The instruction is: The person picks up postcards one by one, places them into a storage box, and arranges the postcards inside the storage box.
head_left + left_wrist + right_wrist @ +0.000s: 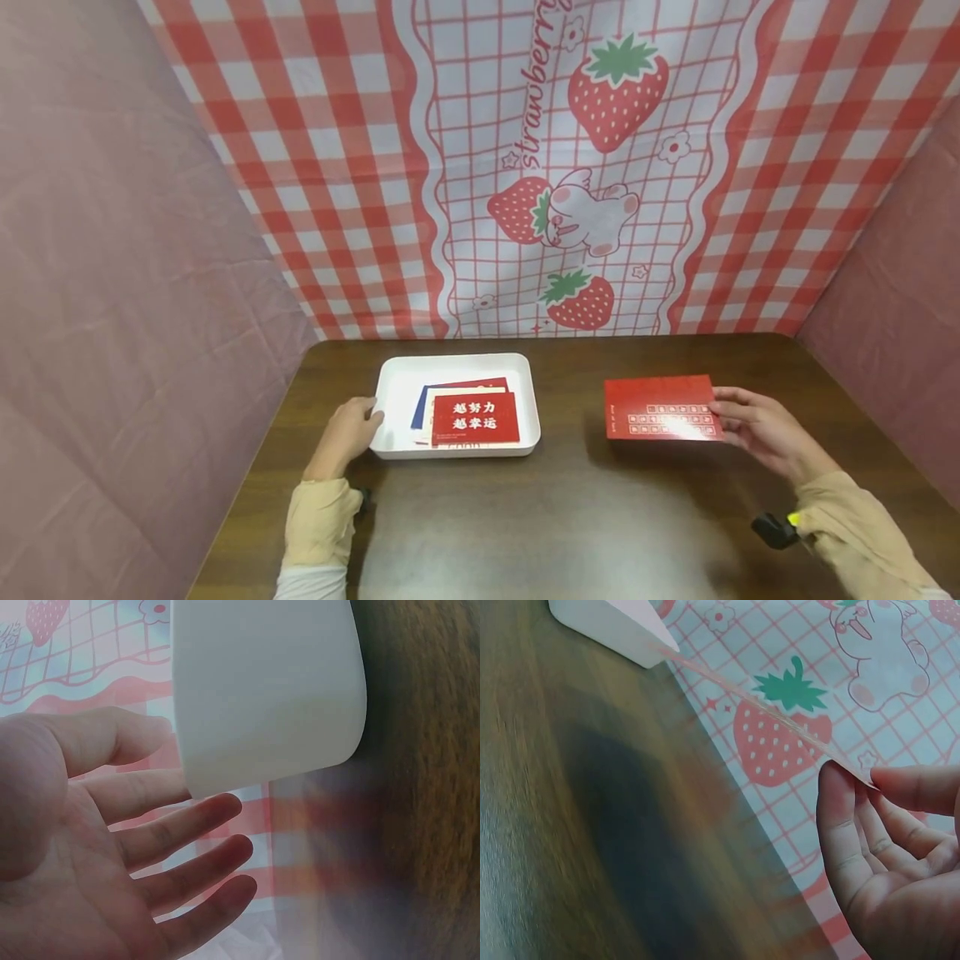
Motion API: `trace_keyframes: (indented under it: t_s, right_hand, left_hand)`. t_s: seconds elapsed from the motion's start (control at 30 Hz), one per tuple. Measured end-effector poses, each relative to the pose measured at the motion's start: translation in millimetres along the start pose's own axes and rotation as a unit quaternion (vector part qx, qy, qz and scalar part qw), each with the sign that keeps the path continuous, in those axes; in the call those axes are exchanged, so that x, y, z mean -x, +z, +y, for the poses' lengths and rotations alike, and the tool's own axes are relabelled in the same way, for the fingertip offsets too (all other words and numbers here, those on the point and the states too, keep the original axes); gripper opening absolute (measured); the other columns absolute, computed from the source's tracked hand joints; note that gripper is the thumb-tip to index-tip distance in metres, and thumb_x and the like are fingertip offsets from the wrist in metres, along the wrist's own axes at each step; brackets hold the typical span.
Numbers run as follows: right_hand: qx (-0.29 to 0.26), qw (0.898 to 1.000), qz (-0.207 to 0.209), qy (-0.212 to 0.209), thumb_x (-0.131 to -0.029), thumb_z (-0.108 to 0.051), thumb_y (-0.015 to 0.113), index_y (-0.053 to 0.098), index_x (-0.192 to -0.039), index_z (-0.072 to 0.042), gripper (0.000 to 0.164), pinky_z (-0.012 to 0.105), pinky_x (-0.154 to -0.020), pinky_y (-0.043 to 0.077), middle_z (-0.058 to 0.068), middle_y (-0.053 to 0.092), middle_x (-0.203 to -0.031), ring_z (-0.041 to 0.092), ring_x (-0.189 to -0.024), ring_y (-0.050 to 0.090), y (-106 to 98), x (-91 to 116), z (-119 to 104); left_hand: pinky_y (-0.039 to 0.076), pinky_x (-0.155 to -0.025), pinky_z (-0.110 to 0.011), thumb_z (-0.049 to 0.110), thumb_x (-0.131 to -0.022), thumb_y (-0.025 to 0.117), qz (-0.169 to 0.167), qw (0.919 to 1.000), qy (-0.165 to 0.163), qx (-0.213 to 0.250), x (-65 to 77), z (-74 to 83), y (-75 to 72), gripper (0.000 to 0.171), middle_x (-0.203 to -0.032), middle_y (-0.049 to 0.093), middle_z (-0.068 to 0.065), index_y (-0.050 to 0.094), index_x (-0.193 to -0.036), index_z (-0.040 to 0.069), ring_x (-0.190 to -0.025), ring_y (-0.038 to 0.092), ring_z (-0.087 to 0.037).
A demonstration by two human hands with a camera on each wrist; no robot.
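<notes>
A flat red card point(656, 406) with rows of white boxed characters hangs over the table's right half. My right hand point(763, 425) pinches its right edge between thumb and fingers; edge-on, this card shows as a thin line in the right wrist view. On the left lies a white tray point(386, 392). Inside it, a red card point(476, 419) with large white characters covers parts of other red, cream and blue cards point(420, 410). My left hand point(351, 433) is at the tray's left rim, thumb and index fingertips at the edge, other fingers spread beside its wall point(270, 712).
Both things are over a dark brown wooden table point(525, 525). Behind its far edge hangs a red-and-white checked cloth point(352, 167) with strawberries. Pinkish fabric walls point(142, 300) stand on the left and right.
</notes>
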State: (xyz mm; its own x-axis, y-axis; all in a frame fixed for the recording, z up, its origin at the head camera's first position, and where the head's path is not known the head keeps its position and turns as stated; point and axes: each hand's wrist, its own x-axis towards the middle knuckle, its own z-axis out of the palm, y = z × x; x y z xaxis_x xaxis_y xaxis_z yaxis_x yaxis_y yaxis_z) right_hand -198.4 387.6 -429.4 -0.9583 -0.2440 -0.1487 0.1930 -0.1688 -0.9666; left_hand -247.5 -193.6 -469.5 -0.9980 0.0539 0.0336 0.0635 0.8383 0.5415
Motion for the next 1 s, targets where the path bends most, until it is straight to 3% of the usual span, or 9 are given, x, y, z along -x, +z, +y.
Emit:
trace_keyframes:
  t_s: [0.17,0.43,0.67,1.0]
  right_hand:
    - [0.009,1.0,0.009,-0.001,-0.1,-0.003,0.045,0.065,-0.104,-0.022,0.028,0.028,-0.073,0.06,-0.004,0.068,-0.094,0.01,-0.083,0.067,6,-5,2]
    - [0.07,0.996,0.045,0.03,-0.099,-0.014,0.053,0.057,-0.109,-0.024,0.015,0.028,-0.075,0.06,-0.008,0.065,-0.098,0.009,-0.086,0.066,23,-15,-6]
    - [0.053,0.997,0.047,0.018,-0.098,-0.011,0.054,0.057,-0.107,-0.021,0.014,0.028,-0.073,0.06,-0.006,0.066,-0.095,0.009,-0.084,0.067,32,-21,-12]
    - [0.021,1.0,0.02,-0.003,-0.098,-0.006,0.052,0.062,-0.104,-0.019,0.018,0.027,-0.074,0.06,-0.004,0.067,-0.094,0.009,-0.083,0.066,50,-33,-15]
  left_hand:
    - [0.038,-0.109,-0.055,0.017,-0.095,0.052,-0.006,1.0,-0.002,0.003,-0.1,-0.2,1.3,0.044,-0.133,0.055,-0.031,0.055,-0.129,-0.012,-0.128,0.05,-0.046]
    - [0.037,-0.11,-0.055,0.017,-0.095,0.052,-0.011,0.9998,-0.013,0.005,1.7,-0.1,0.2,0.046,-0.135,0.054,-0.031,0.053,-0.131,-0.012,-0.128,0.049,-0.046]
    - [0.037,-0.11,-0.056,0.017,-0.096,0.051,-0.017,0.9997,-0.013,0.008,1.6,2.0,0.6,0.046,-0.135,0.053,-0.031,0.053,-0.131,-0.012,-0.129,0.048,-0.046]
    - [0.037,-0.11,-0.055,0.016,-0.095,0.052,-0.009,0.9999,-0.008,0.006,0.4,0.6,-0.3,0.046,-0.135,0.054,-0.031,0.053,-0.131,-0.012,-0.128,0.049,-0.046]
